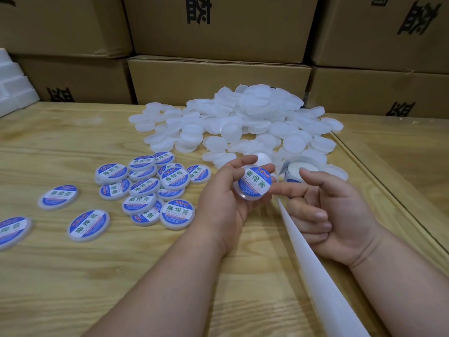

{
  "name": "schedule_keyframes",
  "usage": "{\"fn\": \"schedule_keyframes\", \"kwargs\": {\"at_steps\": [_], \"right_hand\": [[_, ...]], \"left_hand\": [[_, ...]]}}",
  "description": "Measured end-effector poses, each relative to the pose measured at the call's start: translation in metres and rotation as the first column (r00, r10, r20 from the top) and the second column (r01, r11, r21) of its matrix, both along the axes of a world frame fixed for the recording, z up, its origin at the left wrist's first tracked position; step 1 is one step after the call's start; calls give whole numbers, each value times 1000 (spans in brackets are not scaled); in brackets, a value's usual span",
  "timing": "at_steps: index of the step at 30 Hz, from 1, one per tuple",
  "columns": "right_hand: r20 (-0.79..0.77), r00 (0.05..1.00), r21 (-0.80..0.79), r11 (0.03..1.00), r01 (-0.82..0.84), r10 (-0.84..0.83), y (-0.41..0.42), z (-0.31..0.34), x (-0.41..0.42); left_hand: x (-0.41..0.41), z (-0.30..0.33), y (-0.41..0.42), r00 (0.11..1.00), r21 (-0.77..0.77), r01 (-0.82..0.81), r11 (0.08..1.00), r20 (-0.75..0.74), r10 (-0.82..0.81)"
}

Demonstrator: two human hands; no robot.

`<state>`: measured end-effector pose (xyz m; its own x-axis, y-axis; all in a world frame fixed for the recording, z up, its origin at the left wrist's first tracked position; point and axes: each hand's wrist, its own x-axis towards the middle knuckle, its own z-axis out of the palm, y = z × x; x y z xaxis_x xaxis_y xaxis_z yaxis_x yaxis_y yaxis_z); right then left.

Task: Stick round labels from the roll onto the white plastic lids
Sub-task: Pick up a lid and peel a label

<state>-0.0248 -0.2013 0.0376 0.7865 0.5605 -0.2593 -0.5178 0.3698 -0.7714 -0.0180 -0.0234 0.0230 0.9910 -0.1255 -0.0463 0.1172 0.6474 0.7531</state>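
My left hand [226,203] holds a white lid [254,184] with a blue and white round label on its face. My right hand [332,210] is beside it, its forefinger stretched out and touching the lid's right edge, while its lower fingers curl around the white backing strip [313,263]. The label roll [295,170] lies just behind my right hand. A big heap of plain white lids [243,122] covers the table's far middle. Several labelled lids [150,188] lie in a loose pile to the left.
Brown cardboard boxes [218,79] are stacked along the back of the wooden table [73,288]. White foam blocks [12,83] sit at the far left. A raised wooden rim [388,203] runs along the table's right side. The backing strip trails off toward the lower right.
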Motion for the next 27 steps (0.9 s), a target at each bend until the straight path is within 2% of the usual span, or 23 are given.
{"fn": "schedule_keyframes", "kwargs": {"at_steps": [12, 27], "right_hand": [[4, 1000, -3, 1000, -24, 24, 0, 0, 0], [1, 1000, -6, 1000, -24, 24, 0, 0, 1]], "left_hand": [[3, -5, -1, 998, 81, -20, 996, 63, 15], [5, -4, -1, 997, 56, -22, 998, 70, 18]]}}
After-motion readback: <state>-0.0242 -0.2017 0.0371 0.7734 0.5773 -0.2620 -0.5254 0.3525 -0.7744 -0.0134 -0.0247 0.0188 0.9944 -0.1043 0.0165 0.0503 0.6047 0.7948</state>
